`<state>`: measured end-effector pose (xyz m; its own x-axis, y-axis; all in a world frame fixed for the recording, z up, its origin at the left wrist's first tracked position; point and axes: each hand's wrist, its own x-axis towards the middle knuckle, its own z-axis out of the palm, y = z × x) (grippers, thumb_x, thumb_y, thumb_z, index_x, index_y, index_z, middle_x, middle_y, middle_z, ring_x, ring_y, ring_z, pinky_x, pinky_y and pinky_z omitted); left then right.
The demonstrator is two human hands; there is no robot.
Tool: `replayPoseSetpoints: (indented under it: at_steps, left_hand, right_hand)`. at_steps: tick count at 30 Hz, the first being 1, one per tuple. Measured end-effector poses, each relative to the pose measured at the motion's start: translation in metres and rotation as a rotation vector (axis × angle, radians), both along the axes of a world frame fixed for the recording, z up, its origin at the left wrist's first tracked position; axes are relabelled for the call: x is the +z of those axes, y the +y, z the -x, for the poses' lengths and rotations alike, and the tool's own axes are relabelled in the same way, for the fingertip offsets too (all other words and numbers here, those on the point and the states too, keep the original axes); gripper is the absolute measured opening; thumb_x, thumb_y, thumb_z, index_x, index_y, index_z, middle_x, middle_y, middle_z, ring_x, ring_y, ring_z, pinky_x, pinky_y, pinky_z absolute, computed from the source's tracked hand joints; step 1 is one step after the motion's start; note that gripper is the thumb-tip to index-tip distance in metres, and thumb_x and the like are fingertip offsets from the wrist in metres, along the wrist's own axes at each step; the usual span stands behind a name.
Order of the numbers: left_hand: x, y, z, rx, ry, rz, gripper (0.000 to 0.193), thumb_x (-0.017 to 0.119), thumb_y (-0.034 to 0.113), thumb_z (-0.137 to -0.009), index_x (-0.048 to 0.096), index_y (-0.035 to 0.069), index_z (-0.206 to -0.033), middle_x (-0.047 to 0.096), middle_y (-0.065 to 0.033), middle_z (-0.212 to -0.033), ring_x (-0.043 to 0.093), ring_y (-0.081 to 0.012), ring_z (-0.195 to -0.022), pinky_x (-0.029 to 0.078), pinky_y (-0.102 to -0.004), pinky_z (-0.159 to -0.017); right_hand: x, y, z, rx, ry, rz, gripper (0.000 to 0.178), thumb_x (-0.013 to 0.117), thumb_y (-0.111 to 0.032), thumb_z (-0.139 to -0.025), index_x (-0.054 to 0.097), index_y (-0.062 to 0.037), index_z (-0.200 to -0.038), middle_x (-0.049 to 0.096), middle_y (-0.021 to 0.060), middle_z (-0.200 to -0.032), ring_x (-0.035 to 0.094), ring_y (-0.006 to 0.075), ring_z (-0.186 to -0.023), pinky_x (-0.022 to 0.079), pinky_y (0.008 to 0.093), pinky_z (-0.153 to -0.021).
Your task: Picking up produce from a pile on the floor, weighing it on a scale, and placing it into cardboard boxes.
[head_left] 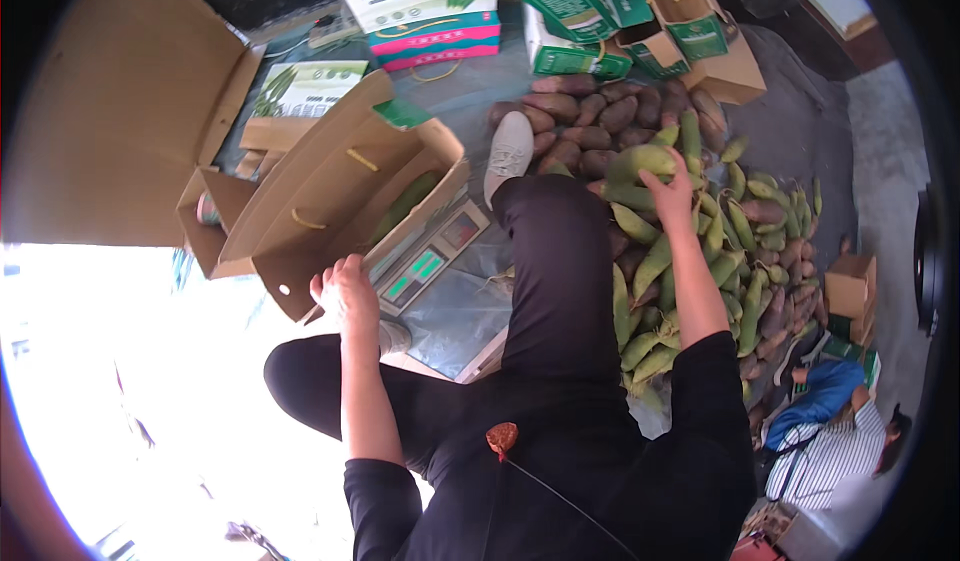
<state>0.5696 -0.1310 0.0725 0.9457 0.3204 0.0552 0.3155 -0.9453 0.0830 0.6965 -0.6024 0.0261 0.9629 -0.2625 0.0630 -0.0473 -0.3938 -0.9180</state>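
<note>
My right hand [672,191] is closed around a plump green radish [635,164] at the top of a pile of green radishes [735,276]. The fingers of my left hand [348,291] are curled over the near edge of an open cardboard box [300,186]. Inside that box lies a green radish [408,204], partly hidden by the wall. The box rests on a digital scale [428,261] whose green display is lit.
Dark red radishes [590,121] lie beyond the green ones. Printed cartons [430,11] and green gift boxes [575,11] stand at the back. A large cardboard carton [110,111] is at far left. Another person [825,451] sits at lower right, past the pile.
</note>
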Motion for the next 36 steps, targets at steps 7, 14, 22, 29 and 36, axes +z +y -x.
replayPoseSetpoints:
  at_steps: [7,14,22,29,36]
  left_hand:
    - [-0.001,0.000,0.003,0.022,-0.040,0.022,0.011,0.058,0.007,-0.076,0.064,0.013,-0.083,0.062,-0.0038,-0.081,0.058,-0.0237,-0.085,0.033,-0.0487,-0.095]
    - [-0.004,0.006,0.005,-0.003,-0.082,0.001,0.012,0.054,0.009,-0.076,0.063,0.013,-0.081,0.062,-0.0041,-0.080,0.058,-0.0245,-0.084,0.035,-0.0486,-0.093]
    - [-0.015,0.002,0.000,-0.044,-0.069,-0.083,0.007,0.054,0.015,-0.078,0.062,0.015,-0.078,0.062,-0.0025,-0.079,0.059,-0.0237,-0.083,0.037,-0.0438,-0.088]
    - [-0.011,0.008,-0.002,-0.023,0.105,-0.085,0.020,0.053,0.026,-0.082,0.061,0.013,-0.096,0.064,-0.0071,-0.094,0.059,-0.0258,-0.092,0.037,-0.0434,-0.084]
    - [-0.012,0.010,0.002,-0.068,0.034,-0.077,0.023,0.059,0.017,-0.077,0.061,0.010,-0.099,0.064,-0.0066,-0.095,0.058,-0.0257,-0.091,0.035,-0.0434,-0.088]
  right_hand:
    - [0.145,0.136,-0.012,0.451,-0.293,-0.280,0.050,0.068,0.001,-0.075,0.049,0.0003,-0.121,0.059,0.0061,-0.108,0.057,0.0119,-0.098,0.045,0.0255,-0.086]
    - [0.161,0.260,-0.017,0.809,-0.557,-0.015,0.053,0.076,-0.004,-0.066,0.055,-0.0027,-0.114,0.062,0.0090,-0.102,0.060,0.0205,-0.094,0.046,0.0311,-0.085]
    - [0.107,0.360,0.000,0.765,-0.375,0.870,0.036,0.059,-0.023,-0.078,0.051,-0.0079,-0.109,0.057,0.0073,-0.101,0.054,0.0246,-0.091,0.036,0.0432,-0.075]
    - [0.153,0.275,0.014,0.674,-0.533,0.416,0.032,0.072,-0.025,-0.069,0.060,-0.0119,-0.097,0.063,0.0043,-0.089,0.060,0.0236,-0.087,0.042,0.0397,-0.076]
    - [0.082,0.071,0.008,0.023,-0.209,0.213,0.021,0.065,-0.017,-0.074,0.063,-0.0079,-0.093,0.064,0.0106,-0.089,0.062,0.0286,-0.081,0.049,0.0369,-0.070]
